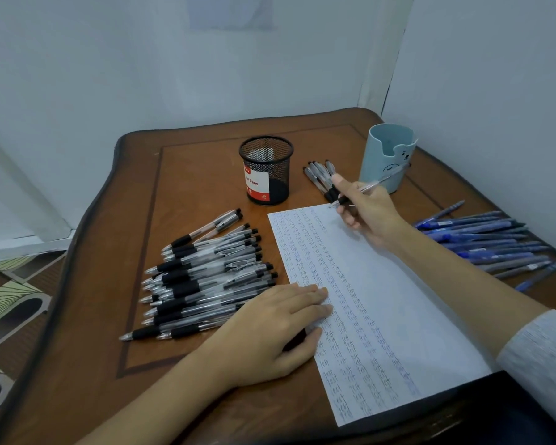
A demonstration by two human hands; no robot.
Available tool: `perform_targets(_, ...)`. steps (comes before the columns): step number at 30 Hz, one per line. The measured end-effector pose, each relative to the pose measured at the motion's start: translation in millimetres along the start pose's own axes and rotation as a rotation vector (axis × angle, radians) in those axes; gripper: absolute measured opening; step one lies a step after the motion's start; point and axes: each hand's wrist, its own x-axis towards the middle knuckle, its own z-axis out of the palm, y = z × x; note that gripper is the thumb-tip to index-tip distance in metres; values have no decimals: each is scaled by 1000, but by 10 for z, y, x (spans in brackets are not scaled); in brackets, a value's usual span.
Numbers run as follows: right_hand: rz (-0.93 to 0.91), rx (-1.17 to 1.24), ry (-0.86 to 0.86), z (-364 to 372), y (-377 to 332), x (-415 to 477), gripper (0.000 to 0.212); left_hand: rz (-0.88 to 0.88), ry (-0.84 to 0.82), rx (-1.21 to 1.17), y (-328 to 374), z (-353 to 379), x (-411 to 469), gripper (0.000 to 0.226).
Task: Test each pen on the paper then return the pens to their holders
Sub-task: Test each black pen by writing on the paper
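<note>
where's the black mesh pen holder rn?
Head view: the black mesh holder stands upright at the far centre of the table, left of the light-blue cup holder, beyond the paper and the black pen pile.

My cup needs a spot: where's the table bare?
Bare tabletop: left of the mesh holder, behind the black pens; the near-left corner, between those pens and the left hand. Crowded: blue pens right of the paper, right hand by the blue holder.

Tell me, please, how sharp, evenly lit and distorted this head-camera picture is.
Head view: light soft, cool, even, no glare; a dark shadow under the left hand; the wide lens leans the wall corner inward; small writing on the paper is soft; the pen in the right hand is slightly blurred.
</note>
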Motion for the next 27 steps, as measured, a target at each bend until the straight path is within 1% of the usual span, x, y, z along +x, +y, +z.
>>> perform_targets(4, -52, -313, 37, 42, 57, -40, 39, -9, -2, 13, -3, 0, -4, 33)
perform_targets(5, -88, -379, 47, 46, 92, -41, 40, -10, -4, 15, -3, 0, -5, 33)
perform_targets(7, -183, -433, 57, 36, 153, -33, 38, -8, -5, 16, -3, 3, -4, 33)
perform_targets(9, -241, -460, 61, 20, 205, -10, 36, -4, 0, 17, 0, 9, -4, 33)
perform_targets(11, -261, -485, 58, 14, 231, 13, 35, 2, 5, 19, 0, 10, -5, 32)
perform_targets(20, -265, -463, 18, 9, 252, 29, 32, -5, -12, 40, 5, 4, -11, 33)
perform_targets(27, -263, -432, 5, 4, 240, 33, 37, -3, -8, 40, 6, 4, -7, 33)
